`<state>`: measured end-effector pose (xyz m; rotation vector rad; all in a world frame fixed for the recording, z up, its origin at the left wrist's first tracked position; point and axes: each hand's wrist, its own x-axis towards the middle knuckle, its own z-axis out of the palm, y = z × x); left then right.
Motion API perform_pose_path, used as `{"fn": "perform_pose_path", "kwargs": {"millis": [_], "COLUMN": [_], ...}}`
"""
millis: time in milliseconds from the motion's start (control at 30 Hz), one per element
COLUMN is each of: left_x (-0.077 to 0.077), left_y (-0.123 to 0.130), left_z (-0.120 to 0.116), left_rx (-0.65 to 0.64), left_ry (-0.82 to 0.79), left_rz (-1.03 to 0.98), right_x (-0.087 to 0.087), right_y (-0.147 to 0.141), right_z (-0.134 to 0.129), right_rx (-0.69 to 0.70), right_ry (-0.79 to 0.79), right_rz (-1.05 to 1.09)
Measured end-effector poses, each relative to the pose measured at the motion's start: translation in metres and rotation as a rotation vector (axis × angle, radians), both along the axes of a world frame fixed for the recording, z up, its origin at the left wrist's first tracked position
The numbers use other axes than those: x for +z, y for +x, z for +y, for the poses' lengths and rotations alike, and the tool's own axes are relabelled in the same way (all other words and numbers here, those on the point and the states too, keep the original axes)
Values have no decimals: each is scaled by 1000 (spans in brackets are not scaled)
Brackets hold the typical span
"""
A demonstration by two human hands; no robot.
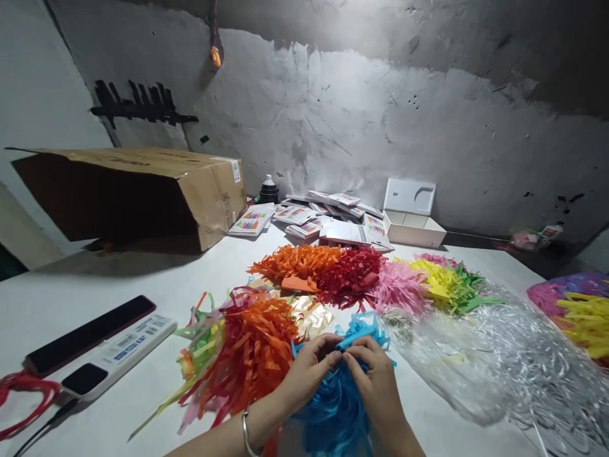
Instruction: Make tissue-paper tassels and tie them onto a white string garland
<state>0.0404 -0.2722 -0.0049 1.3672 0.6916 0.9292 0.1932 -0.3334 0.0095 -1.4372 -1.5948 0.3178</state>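
Between my two hands is a blue paper tassel (335, 406), its fringe hanging down toward the table's near edge. My left hand (316, 365) pinches the tassel's upper part with thumb and fingers. Opposite it, my right hand (373, 368) also has its fingertips closed on the blue paper, the two thumbs almost meeting. More blue fringe (364, 325) spreads out just beyond my fingers. Left of my hands lies a heap of orange and red tassels (257, 343), with green, yellow and pink strips under its left side.
A row of orange, dark red (352, 276), pink and yellow tassels lies beyond my hands. Silver tinsel (533, 355) and clear plastic cover the right. Printed packets (328, 212), a white box (413, 228) and a large carton (209, 203) stand behind. A phone (95, 333) and power strip (128, 349) lie left.
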Motion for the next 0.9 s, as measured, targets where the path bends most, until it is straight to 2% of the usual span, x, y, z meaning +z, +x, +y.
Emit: {"fn": "perform_pose_path", "kwargs": {"millis": [133,267,433,567,733,900], "left_x": [-3,-4,-10,-16,-22,-25], "left_y": [-2,-5,-9,-11,-9,-8], "left_z": [-2,-4,-7,-8,-5,-5], "left_rx": [-9,16,81,119,120,55], "left_ry": [67,235,444,612,630,661], "left_rz": [46,99,262,349,360,340], "right_x": [0,-4,-15,-19,-19,-23], "right_y": [-3,-4,-1,-1,-4,-8], "right_z": [-2,-6,-11,-10,-12,-20], "right_rx": [-20,-58,-132,-105,-117,-174], "right_ry": [28,97,273,357,382,333], "right_rz": [-29,-104,-234,-240,-282,-426]}}
